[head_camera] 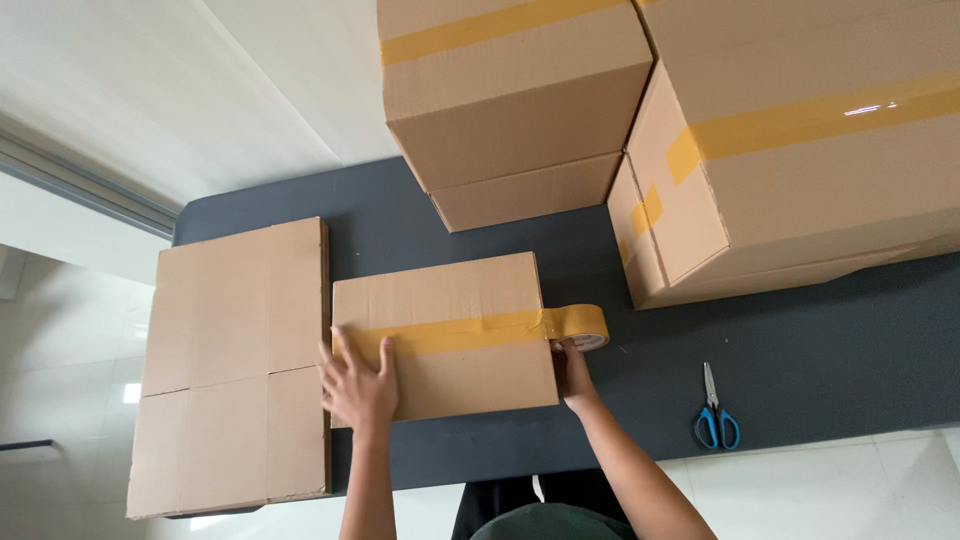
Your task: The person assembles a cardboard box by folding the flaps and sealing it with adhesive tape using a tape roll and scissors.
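Observation:
A small closed cardboard box (450,290) lies on the dark table (800,340), with a strip of yellow-brown tape (470,332) running across its top. My left hand (358,385) presses flat on the box's left end, over the start of the tape. At the box's right edge my right hand (572,370) holds the tape roll (582,328), the tape still joined to the strip.
A stack of flattened cardboard (235,365) lies at the left, overhanging the table's edge. Two large taped boxes (515,100) (810,150) stand at the back. Blue-handled scissors (715,410) lie at the right near the front edge.

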